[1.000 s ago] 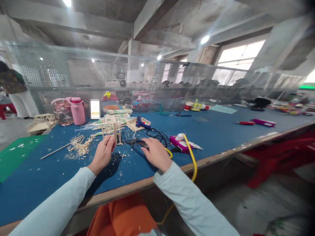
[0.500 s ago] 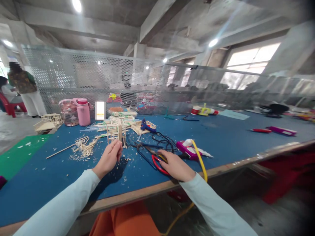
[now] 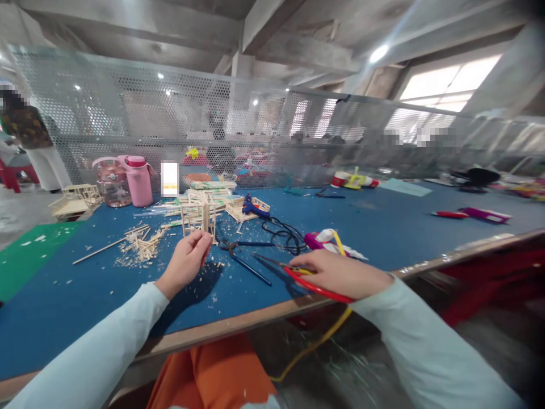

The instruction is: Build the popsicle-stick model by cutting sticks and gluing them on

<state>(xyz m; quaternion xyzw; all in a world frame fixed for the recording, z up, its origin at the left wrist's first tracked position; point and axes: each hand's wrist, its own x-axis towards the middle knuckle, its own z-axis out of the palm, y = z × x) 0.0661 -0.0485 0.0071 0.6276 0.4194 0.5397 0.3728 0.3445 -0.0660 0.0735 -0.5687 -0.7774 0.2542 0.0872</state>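
My right hand is closed around the red-handled scissors, whose dark blades point left above the table. My left hand has its fingers pinched together in front of a small wooden stick frame; what it grips, if anything, is hidden. Between my hands lie blue-handled pliers on the blue table. A purple and white object with a yellow strap rests just behind my right hand. Left of my left hand is a heap of short sticks and crumbs.
Behind the frame are stick bundles, a blue glue gun and a black cord. Pink bottles stand at the back left. A purple cutter lies right. A mesh screen lines the back; a person stands far left.
My right hand has lifted the scissors off the pliers and moved right with them. My left hand keeps its pinch near the frame. The view has shifted slightly.
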